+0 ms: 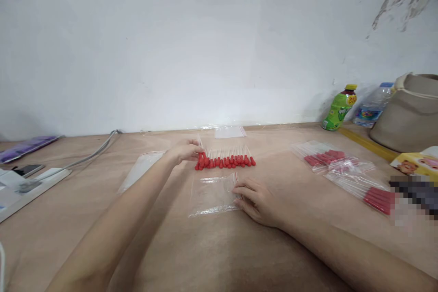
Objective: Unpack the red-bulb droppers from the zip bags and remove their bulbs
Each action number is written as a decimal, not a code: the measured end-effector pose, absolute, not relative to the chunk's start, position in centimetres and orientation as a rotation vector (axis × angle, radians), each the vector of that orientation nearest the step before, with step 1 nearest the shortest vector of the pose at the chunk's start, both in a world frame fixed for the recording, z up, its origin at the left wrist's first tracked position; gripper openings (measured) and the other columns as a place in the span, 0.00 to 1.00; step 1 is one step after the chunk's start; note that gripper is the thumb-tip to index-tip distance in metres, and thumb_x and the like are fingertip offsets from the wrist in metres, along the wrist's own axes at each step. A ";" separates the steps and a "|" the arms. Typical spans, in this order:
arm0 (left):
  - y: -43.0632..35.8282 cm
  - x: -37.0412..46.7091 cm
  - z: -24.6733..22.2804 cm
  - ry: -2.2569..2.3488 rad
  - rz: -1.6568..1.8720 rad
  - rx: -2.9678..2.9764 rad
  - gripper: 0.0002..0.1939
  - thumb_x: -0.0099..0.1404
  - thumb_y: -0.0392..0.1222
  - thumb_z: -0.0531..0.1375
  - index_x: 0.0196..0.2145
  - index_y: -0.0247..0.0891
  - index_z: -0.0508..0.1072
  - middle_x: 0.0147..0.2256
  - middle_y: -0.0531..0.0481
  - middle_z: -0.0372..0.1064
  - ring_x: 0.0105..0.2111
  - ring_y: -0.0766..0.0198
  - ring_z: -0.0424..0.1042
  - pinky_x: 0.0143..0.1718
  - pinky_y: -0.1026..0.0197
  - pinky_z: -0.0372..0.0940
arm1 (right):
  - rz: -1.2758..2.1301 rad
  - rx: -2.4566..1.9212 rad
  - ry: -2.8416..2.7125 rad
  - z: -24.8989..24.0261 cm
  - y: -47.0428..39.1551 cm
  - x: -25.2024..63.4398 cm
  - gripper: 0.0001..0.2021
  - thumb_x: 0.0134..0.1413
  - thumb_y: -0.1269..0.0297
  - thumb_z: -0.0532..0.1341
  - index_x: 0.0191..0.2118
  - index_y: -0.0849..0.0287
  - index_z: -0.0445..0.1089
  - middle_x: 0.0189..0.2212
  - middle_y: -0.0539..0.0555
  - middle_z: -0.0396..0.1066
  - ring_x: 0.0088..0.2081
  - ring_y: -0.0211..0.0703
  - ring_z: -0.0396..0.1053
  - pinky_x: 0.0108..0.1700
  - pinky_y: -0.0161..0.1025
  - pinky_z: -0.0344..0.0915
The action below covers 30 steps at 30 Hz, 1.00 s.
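Observation:
A row of thin white sticks with red tips (227,161) lies across the middle of the table. At the row's left end, my left hand (187,151) is closed on some of the red-tipped sticks. Nearer to me lies a clear zip bag (212,195), flat on the surface. My right hand (253,200) pinches that bag's right edge, beside the red zip line, with its fingertips.
Filled bags of red-tipped sticks (379,200) lie on the right. Behind them stand a green bottle (338,109), a clear bottle (371,108) and a grey bin (407,112). A power strip (37,189) and cable are on the left.

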<state>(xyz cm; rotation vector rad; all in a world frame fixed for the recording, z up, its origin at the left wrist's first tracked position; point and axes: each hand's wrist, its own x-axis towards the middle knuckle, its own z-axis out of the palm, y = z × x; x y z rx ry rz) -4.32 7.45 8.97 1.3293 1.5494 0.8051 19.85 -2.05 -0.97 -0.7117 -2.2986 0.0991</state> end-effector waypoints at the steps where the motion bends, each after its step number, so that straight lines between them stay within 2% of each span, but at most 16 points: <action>1: 8.4 -3.8 8.8 1.574 0.765 1.325 0.11 0.43 0.34 0.66 0.25 0.33 0.67 0.19 0.52 0.68 0.23 0.64 0.71 0.30 0.61 0.67 | 0.129 -0.720 -2.310 -1.0 -2.0 19.8 0.10 0.55 0.65 0.53 0.42 0.59 0.65 0.38 0.56 0.67 0.39 0.42 0.64 0.41 0.42 0.62; 9: 11.4 0.0 7.1 1.733 0.609 1.331 0.08 0.41 0.29 0.65 0.17 0.32 0.67 0.15 0.51 0.65 0.26 0.61 0.71 0.31 0.61 0.67 | 0.194 -0.741 -2.350 -1.0 -2.1 19.6 0.10 0.56 0.64 0.53 0.42 0.59 0.65 0.37 0.56 0.66 0.40 0.42 0.63 0.42 0.41 0.62; 13: 11.3 -1.3 7.7 1.740 0.632 1.387 0.09 0.41 0.31 0.66 0.20 0.31 0.69 0.17 0.50 0.67 0.25 0.61 0.71 0.30 0.61 0.67 | 0.220 -0.741 -2.360 -0.9 -2.1 19.6 0.09 0.56 0.65 0.53 0.41 0.58 0.66 0.38 0.56 0.66 0.40 0.42 0.63 0.42 0.41 0.62; 17: 10.3 -4.2 7.8 1.765 0.723 1.420 0.13 0.43 0.33 0.66 0.28 0.31 0.69 0.16 0.53 0.66 0.21 0.64 0.70 0.30 0.61 0.67 | 0.234 -0.733 -2.361 -0.8 -2.1 19.6 0.09 0.55 0.66 0.53 0.40 0.59 0.66 0.37 0.56 0.66 0.40 0.41 0.63 0.42 0.40 0.62; 20: 9.5 -5.6 6.9 1.802 0.757 1.419 0.15 0.43 0.34 0.66 0.31 0.31 0.67 0.15 0.54 0.65 0.19 0.66 0.69 0.28 0.62 0.67 | 0.235 -0.726 -2.360 -0.8 -2.1 19.6 0.08 0.55 0.66 0.53 0.40 0.59 0.67 0.37 0.56 0.66 0.40 0.41 0.63 0.42 0.40 0.62; 30: 9.2 -5.2 5.7 1.882 0.775 1.531 0.08 0.49 0.40 0.63 0.25 0.33 0.69 0.19 0.51 0.68 0.24 0.63 0.70 0.28 0.64 0.65 | 0.195 -0.738 -2.373 -0.7 -2.2 19.7 0.08 0.55 0.66 0.53 0.38 0.58 0.68 0.38 0.56 0.66 0.41 0.42 0.64 0.43 0.41 0.63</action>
